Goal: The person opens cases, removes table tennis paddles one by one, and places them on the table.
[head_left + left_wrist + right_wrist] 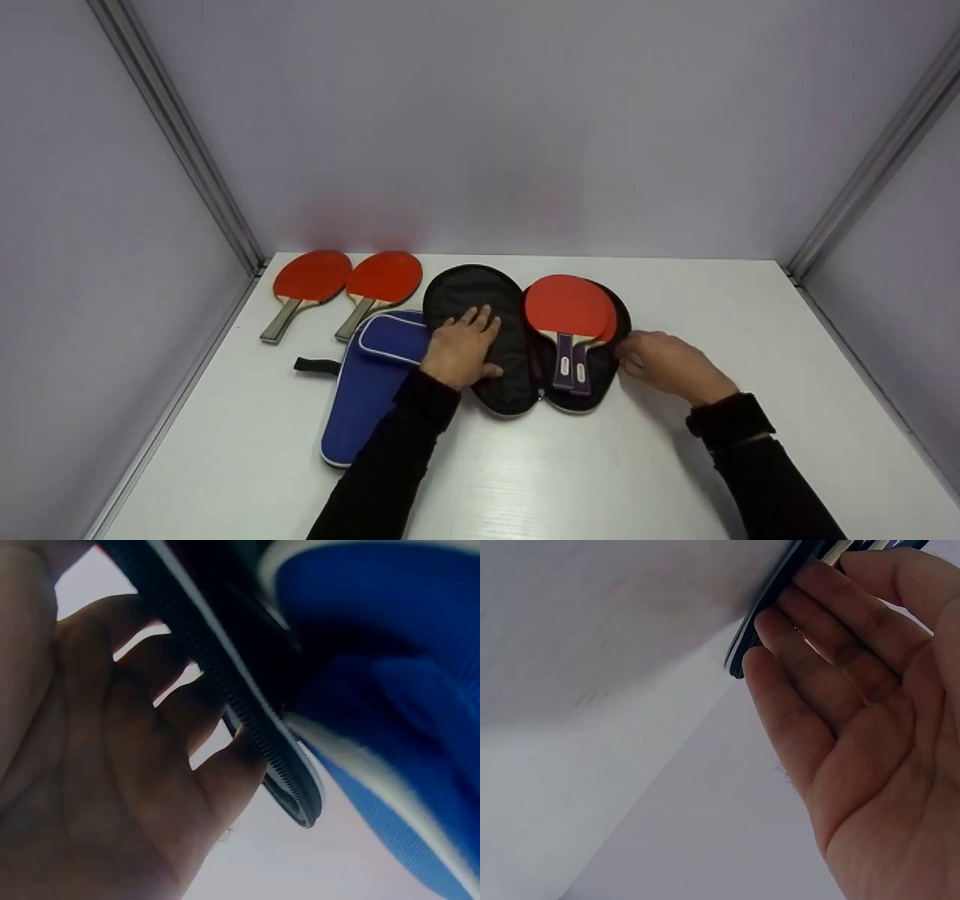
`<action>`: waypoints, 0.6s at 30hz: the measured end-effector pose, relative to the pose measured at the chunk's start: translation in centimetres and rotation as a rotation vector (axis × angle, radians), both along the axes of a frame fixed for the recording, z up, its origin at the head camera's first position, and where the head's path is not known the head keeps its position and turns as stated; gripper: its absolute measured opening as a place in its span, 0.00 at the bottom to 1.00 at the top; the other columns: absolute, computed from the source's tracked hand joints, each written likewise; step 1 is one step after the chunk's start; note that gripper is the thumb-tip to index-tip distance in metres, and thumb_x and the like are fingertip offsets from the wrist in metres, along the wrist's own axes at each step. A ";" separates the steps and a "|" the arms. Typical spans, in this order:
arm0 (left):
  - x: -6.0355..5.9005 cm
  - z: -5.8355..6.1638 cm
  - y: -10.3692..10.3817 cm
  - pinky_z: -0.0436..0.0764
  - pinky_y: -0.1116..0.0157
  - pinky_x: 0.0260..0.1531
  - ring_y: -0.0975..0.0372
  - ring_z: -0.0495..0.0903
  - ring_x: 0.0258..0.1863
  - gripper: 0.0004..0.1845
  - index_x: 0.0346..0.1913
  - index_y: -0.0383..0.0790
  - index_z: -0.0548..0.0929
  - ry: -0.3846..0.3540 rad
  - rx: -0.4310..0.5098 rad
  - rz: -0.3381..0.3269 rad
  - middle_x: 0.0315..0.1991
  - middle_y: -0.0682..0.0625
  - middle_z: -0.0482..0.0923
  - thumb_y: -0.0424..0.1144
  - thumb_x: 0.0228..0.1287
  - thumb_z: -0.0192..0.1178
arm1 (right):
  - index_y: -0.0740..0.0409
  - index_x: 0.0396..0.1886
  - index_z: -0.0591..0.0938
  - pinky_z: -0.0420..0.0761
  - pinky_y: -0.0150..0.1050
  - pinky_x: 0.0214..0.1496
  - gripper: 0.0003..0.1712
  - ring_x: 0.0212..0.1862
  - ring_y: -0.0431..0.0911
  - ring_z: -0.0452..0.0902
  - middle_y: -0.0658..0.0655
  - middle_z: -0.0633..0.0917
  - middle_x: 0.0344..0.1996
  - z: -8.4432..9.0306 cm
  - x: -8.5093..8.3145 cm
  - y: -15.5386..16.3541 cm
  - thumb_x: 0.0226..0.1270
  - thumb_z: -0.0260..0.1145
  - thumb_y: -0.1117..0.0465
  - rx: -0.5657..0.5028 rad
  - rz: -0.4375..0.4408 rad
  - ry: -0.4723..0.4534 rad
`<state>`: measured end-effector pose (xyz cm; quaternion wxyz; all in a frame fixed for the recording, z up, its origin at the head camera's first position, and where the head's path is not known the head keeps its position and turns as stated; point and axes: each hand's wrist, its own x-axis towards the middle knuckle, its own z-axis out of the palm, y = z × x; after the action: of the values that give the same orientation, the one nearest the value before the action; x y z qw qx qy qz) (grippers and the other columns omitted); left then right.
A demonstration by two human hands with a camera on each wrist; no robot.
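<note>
An open paddle case with black lining [480, 292] lies in the middle of the white table [570, 472]. Its right half holds two red paddles [566, 304] stacked together, purple handles [570, 365] toward me. My left hand [472, 330] lies flat on the case's left flap, fingers straight. In the left wrist view, the flap's zipper edge [255, 735] crosses the left hand's fingers [150, 765]. My right hand [631, 356] touches the case's right rim with its fingertips. From the right wrist, those fingers [810, 652] reach almost straight to the rim [761, 622].
A shut blue case [367, 382] with a black strap [315, 365] lies left of the open one, partly under its flap and my left forearm. Two more red paddles [311, 276] [384, 277] lie side by side at the back left. Grey walls enclose the table.
</note>
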<state>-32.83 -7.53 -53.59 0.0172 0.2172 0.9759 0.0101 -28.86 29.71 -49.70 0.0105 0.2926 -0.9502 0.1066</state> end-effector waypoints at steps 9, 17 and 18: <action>0.0 -0.5 0.5 0.77 0.39 0.89 0.47 0.65 0.95 0.55 0.94 0.49 0.68 0.024 -0.056 0.012 0.97 0.45 0.61 0.71 0.74 0.74 | 0.59 0.47 0.97 0.95 0.51 0.47 0.07 0.42 0.51 0.94 0.54 0.97 0.40 0.8 0.3 -0.7 0.78 0.75 0.70 -0.049 -0.035 0.124; -0.1 -0.8 0.6 0.80 0.40 0.87 0.47 0.67 0.94 0.55 0.94 0.48 0.69 0.054 -0.073 0.014 0.96 0.45 0.63 0.71 0.74 0.74 | 0.58 0.56 0.94 0.96 0.42 0.44 0.13 0.43 0.44 0.93 0.54 0.94 0.51 1.8 2.0 -3.4 0.76 0.80 0.69 -0.102 0.041 0.315; 0.0 -0.8 0.6 0.80 0.40 0.87 0.47 0.68 0.94 0.55 0.94 0.48 0.70 0.055 -0.071 0.016 0.96 0.45 0.63 0.71 0.74 0.74 | 0.58 0.59 0.93 0.97 0.43 0.46 0.15 0.46 0.46 0.94 0.55 0.94 0.54 1.8 2.2 -3.7 0.76 0.80 0.69 -0.098 0.053 0.318</action>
<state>-32.87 -6.95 -54.40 -0.0021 0.2090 0.9774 -0.0304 -26.64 26.00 -47.90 0.1720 0.3297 -0.9223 0.1053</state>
